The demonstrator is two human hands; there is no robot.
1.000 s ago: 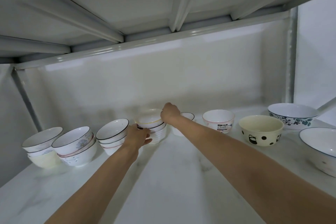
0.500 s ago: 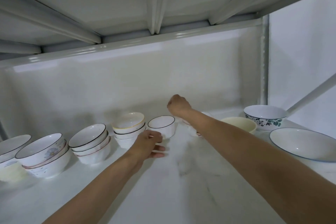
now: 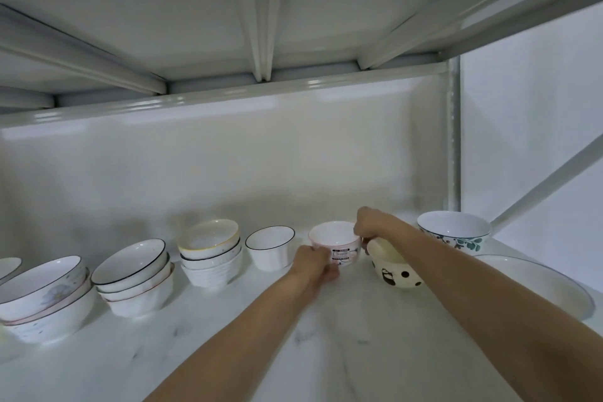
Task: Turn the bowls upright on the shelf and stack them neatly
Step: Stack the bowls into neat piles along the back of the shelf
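A small pink-rimmed white bowl (image 3: 336, 238) with a printed label stands upright at the back of the white shelf (image 3: 228, 346). My left hand (image 3: 315, 263) grips its near left side and my right hand (image 3: 370, 227) pinches its right rim. To its left stands a single black-rimmed cup-like bowl (image 3: 270, 246). Further left are three upright stacks: a yellow-rimmed stack (image 3: 210, 251), a black-rimmed stack (image 3: 135, 277) and a floral stack (image 3: 45, 297). A cream bowl with black dots (image 3: 394, 272) sits just right of the held bowl, under my right forearm.
A blue-leaf patterned bowl (image 3: 453, 232) stands at the back right beside the shelf post (image 3: 453, 140). A wide shallow white bowl (image 3: 538, 287) lies at the right edge. The upper shelf's underside (image 3: 261, 26) hangs low overhead.
My view has swung right. Both hands left the yellow-rimmed stack and the black-rimmed bowl, moved right, and now hold the pink-rimmed bowl.
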